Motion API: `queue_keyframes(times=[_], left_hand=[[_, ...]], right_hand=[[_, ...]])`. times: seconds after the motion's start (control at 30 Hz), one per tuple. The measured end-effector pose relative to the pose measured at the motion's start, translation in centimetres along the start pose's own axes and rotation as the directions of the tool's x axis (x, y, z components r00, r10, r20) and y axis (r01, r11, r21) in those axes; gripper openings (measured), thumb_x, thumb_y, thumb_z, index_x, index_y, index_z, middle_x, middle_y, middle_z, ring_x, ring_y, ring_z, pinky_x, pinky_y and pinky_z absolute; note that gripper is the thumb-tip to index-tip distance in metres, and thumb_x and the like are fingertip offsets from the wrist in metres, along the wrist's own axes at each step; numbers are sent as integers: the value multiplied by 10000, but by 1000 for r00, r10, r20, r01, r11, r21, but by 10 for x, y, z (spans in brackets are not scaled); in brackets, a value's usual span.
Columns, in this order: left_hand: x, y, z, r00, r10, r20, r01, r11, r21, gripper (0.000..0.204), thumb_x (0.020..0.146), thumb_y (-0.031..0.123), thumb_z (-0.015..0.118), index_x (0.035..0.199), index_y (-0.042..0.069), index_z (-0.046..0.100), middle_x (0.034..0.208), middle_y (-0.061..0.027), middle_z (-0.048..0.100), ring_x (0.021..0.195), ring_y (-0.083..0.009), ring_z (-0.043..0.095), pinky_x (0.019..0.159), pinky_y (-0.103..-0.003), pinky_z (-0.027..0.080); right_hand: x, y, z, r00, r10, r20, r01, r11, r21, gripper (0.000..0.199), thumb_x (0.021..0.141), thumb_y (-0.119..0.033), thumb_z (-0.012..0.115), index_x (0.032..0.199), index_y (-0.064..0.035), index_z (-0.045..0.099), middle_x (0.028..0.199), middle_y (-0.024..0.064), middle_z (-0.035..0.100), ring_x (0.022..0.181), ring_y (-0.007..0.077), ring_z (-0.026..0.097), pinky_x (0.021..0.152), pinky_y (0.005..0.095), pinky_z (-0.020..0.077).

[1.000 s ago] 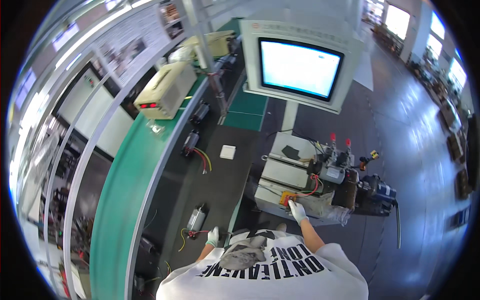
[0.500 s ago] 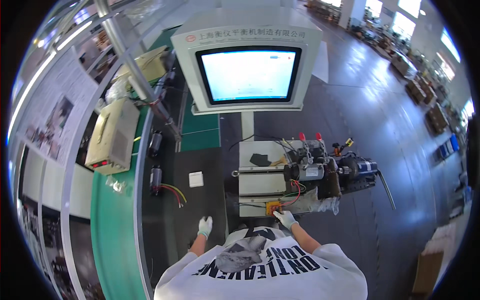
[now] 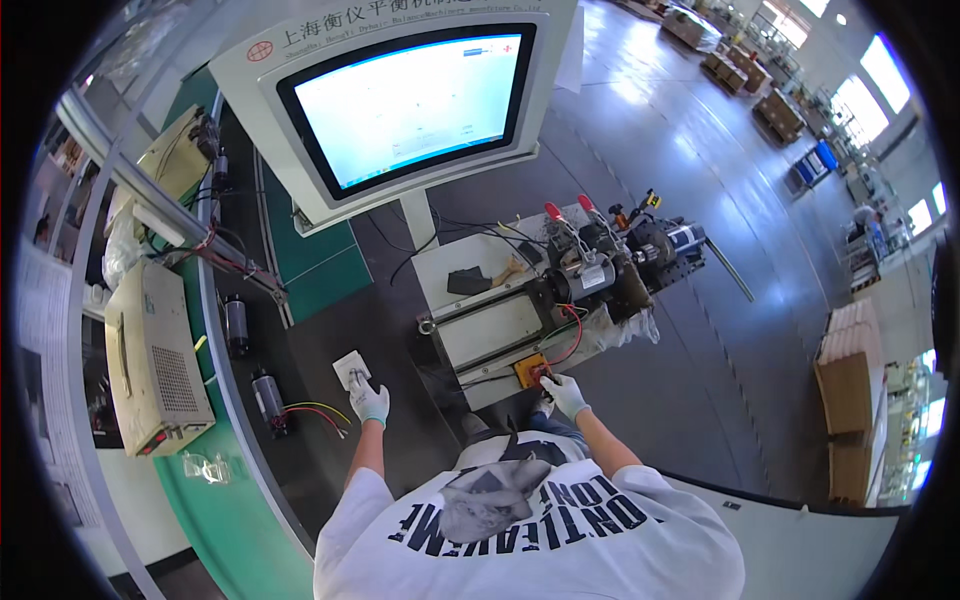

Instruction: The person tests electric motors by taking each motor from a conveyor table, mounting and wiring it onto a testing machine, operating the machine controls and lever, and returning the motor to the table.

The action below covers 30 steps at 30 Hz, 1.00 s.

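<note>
My left hand (image 3: 370, 402), in a white glove, reaches over the dark bench surface. Its fingers stretch onto a small white square pad (image 3: 348, 366) and touch it. My right hand (image 3: 567, 396), gloved too, has its fingers closed at the edge of a yellow switch box (image 3: 529, 372) with a red part on it; the fingertips are partly hidden. A red wire runs from that box to a silver cylindrical motor (image 3: 590, 276) seated in the balancing machine (image 3: 480, 345). Red-handled toggle clamps (image 3: 570, 212) stand over the motor.
A monitor in a grey housing (image 3: 400, 110) stands ahead. Two black motors, one with red and yellow leads (image 3: 268, 400), lie left of my left hand. Beyond the rail are a green bench (image 3: 235, 515) and a beige instrument box (image 3: 160, 360). A metal rod (image 3: 730, 268) juts out at right.
My left hand has moved forward from the bench edge to the white pad, and its fingers have stretched out. My right hand stays at the switch box. The whole view has turned.
</note>
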<state>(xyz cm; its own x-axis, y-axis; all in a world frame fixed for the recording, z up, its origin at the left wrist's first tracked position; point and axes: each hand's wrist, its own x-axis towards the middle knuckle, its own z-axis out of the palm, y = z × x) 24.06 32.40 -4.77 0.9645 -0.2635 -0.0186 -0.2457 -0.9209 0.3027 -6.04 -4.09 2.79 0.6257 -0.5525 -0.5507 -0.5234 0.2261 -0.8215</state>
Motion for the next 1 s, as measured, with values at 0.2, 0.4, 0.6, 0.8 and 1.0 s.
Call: queue_keyframes(times=[0.2, 0.4, 0.6, 0.8, 1.0], left_hand=[[-3, -2, -4, 1000, -11, 17, 12, 999, -46, 763, 775, 294, 674, 1417, -23, 410, 1512, -187, 353, 1395, -323, 353, 1113, -410, 356], [9, 13, -17, 991, -108, 76, 113, 991, -70, 774, 785, 330, 667, 1424, -18, 404, 1523, -160, 346, 1381, -298, 383, 1101, -401, 368], [7, 8, -19, 979, -169, 116, 174, 984, -36, 773, 793, 363, 648, 1427, -8, 406, 1526, -145, 348, 1386, -285, 382, 1094, -393, 374], [18, 13, -21, 981, -167, 103, 163, 986, 44, 782, 800, 400, 625, 1436, 4, 402, 1489, -148, 407, 1389, -287, 381, 1119, -395, 328], [75, 76, -50, 979, 47, 197, -70, 991, 111, 635, 858, 502, 563, 1279, 27, 546, 1313, -184, 568, 1252, -346, 502, 1092, -480, 331]], right_hand=[[-6, -9, 1, 999, -37, 4, 37, 993, -116, 366, 934, -320, 668, 906, 45, 650, 725, -19, 567, 680, 78, 469, 627, 289, 422], [1, -1, -2, 998, -56, 26, 57, 996, -64, 330, 926, -332, 672, 821, -20, 643, 648, 4, 594, 548, 85, 532, 516, 276, 421], [1, -4, -1, 995, -87, 44, 94, 977, -190, 348, 927, -358, 659, 829, -23, 657, 645, 14, 605, 557, 93, 555, 526, 281, 432], [1, -1, -6, 995, -85, 44, 93, 967, -236, 379, 920, -379, 657, 822, -13, 666, 651, 33, 630, 570, 106, 576, 547, 299, 454], [0, -3, -6, 994, -107, 26, 110, 950, -291, 434, 912, -429, 633, 838, -2, 668, 692, 94, 675, 626, 190, 650, 611, 345, 494]])
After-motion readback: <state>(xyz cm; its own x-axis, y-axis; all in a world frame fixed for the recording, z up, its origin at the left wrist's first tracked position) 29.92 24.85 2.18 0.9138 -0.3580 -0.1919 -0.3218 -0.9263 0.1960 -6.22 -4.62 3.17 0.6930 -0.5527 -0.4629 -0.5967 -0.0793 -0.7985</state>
